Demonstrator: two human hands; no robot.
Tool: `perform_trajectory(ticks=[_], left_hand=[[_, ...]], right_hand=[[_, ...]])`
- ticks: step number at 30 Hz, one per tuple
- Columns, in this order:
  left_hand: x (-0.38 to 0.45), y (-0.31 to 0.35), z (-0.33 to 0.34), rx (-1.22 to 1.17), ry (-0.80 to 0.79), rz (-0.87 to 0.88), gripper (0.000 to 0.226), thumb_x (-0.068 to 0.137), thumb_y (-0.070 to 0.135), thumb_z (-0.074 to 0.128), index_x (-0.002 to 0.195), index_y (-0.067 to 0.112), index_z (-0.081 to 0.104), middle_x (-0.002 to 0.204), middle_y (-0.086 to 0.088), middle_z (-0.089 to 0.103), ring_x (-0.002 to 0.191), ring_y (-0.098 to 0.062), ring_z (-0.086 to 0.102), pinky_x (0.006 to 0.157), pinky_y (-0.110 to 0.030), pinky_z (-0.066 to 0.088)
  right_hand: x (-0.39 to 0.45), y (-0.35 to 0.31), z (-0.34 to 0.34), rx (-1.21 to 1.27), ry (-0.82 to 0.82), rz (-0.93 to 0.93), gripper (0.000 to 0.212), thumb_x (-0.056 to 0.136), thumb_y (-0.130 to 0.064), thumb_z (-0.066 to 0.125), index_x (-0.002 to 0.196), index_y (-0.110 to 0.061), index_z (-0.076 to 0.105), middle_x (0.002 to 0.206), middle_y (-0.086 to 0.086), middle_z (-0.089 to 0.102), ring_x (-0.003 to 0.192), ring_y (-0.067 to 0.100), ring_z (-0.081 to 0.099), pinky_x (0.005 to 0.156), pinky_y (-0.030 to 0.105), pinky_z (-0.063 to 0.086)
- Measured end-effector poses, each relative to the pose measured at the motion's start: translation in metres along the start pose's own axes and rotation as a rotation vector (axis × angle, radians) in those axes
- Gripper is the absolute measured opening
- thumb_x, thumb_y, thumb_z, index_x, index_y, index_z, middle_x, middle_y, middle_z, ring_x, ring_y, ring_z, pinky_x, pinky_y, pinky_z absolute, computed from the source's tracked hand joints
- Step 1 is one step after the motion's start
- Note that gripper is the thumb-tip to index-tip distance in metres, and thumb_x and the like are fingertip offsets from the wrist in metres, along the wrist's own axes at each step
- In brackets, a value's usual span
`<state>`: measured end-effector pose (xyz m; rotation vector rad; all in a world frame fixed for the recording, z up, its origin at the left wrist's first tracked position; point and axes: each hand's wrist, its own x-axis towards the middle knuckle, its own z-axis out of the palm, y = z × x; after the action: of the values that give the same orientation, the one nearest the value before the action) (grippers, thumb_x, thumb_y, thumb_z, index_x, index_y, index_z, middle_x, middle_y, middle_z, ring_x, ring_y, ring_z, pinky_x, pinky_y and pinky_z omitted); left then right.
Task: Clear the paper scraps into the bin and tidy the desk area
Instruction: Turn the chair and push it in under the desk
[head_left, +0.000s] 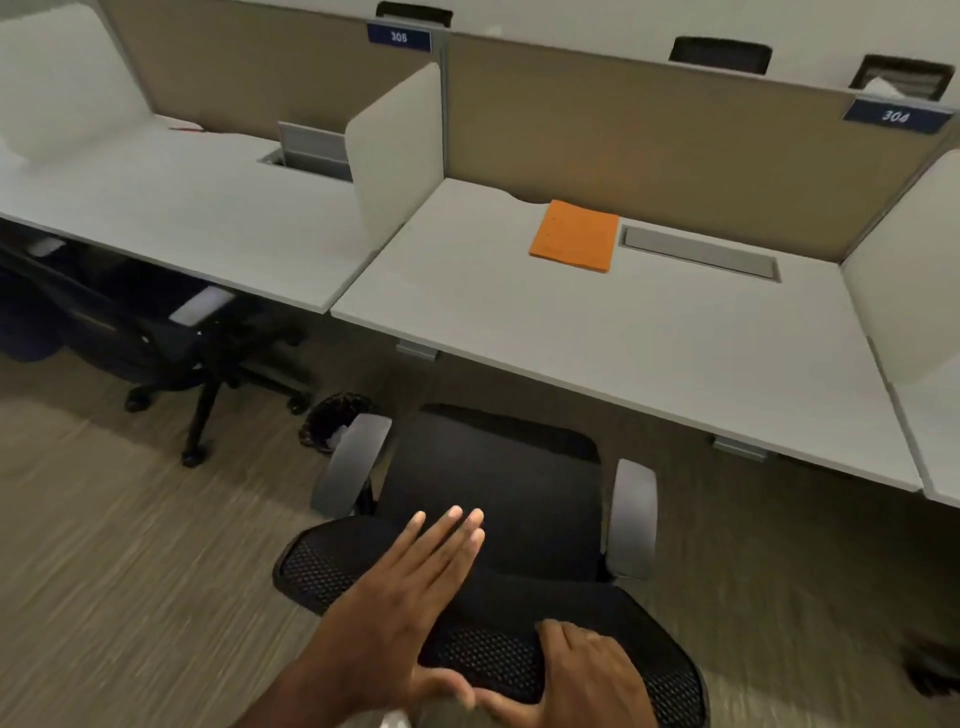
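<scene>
Here, in the head view, the left hand reached forward at about six o'clock with its fingers straight, spread a little and holding nothing, hovering over the mesh backrest of a black office chair. The right hand lay at about five o'clock with its fingers curled over the top edge of that backrest, gripping it. The chair stood just in front of the desk, its seat facing the desk and its two grey armrests to either side. On the desk, toward one o'clock, an orange paper pad lay flat near the back edge, just beside a grey cable hatch to its right. No loose scraps could be made out on the desk's surface. The bin, lined with a dark bag, stood on the carpet at about nine o'clock from the chair, partly hidden behind the left armrest, with something pale showing inside it, too small to tell what. A tan partition rose behind the desk, carrying a blue sign reading 304 at two o'clock. Toward ten o'clock stood a second desk with another black chair pushed under it, and a blue sign reading 305 above at twelve o'clock. The picture was blurred toward its edges.
</scene>
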<state>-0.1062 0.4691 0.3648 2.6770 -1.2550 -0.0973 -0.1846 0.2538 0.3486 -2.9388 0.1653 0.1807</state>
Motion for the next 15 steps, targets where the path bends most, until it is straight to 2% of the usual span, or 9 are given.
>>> perform_trajectory(ticks=[1, 3, 5, 8, 11, 15], left_hand=[[0.007, -0.012, -0.002, 0.003, 0.012, 0.008, 0.123, 0.075, 0.092, 0.017, 0.158, 0.002, 0.008, 0.169, -0.011, 0.003, 0.156, -0.029, 0.007, 0.121, -0.048, 0.015], [0.019, -0.034, -0.006, 0.0, 0.037, 0.016, 0.122, 0.075, 0.092, 0.015, 0.158, 0.002, 0.006, 0.169, -0.011, 0.002, 0.156, -0.028, 0.005, 0.122, -0.048, 0.014], [0.032, -0.054, -0.009, -0.042, 0.078, 0.0, 0.12, 0.077, 0.09, 0.013, 0.159, 0.003, 0.005, 0.169, -0.01, 0.001, 0.156, -0.027, 0.005, 0.123, -0.048, 0.012], [0.054, -0.073, -0.011, -0.089, 0.168, -0.074, 0.107, 0.087, 0.082, 0.017, 0.159, 0.004, 0.004, 0.169, -0.01, 0.001, 0.156, -0.026, 0.005, 0.124, -0.046, 0.013], [0.077, -0.085, -0.008, -0.046, 0.233, -0.155, 0.084, 0.102, 0.062, 0.026, 0.159, 0.004, 0.003, 0.169, -0.011, -0.001, 0.156, -0.025, 0.003, 0.121, -0.047, 0.016], [0.109, -0.094, -0.009, -0.012, 0.239, -0.223, 0.08, 0.104, 0.056, 0.025, 0.159, 0.005, -0.003, 0.168, -0.011, -0.008, 0.156, -0.025, -0.003, 0.124, -0.049, 0.019]], right_hand=[[0.009, -0.007, -0.003, 0.004, 0.013, -0.021, 0.09, 0.061, -0.103, 0.014, 0.066, -0.03, 0.065, 0.057, -0.008, 0.061, 0.051, 0.007, 0.061, 0.048, 0.025, 0.053], [0.029, -0.019, -0.011, 0.002, -0.051, 0.003, 0.096, 0.056, -0.106, 0.023, 0.079, -0.025, 0.071, 0.072, -0.005, 0.072, 0.065, 0.01, 0.07, 0.063, 0.03, 0.058], [0.042, -0.026, -0.015, -0.015, -0.032, 0.04, 0.105, 0.052, -0.108, 0.021, 0.094, -0.026, 0.071, 0.089, -0.004, 0.076, 0.082, 0.012, 0.072, 0.079, 0.031, 0.056], [0.063, -0.028, -0.019, -0.036, -0.019, 0.017, 0.109, 0.049, -0.109, 0.01, 0.106, -0.032, 0.063, 0.105, -0.009, 0.071, 0.097, 0.011, 0.067, 0.09, 0.029, 0.049], [0.084, -0.023, -0.022, -0.029, 0.022, -0.017, 0.105, 0.052, -0.108, 0.006, 0.105, -0.034, 0.058, 0.105, -0.01, 0.069, 0.096, 0.009, 0.063, 0.089, 0.028, 0.046], [0.117, -0.01, -0.027, -0.079, 0.033, -0.02, 0.098, 0.057, -0.107, 0.009, 0.098, -0.033, 0.058, 0.095, -0.009, 0.068, 0.085, 0.008, 0.062, 0.081, 0.026, 0.045]])
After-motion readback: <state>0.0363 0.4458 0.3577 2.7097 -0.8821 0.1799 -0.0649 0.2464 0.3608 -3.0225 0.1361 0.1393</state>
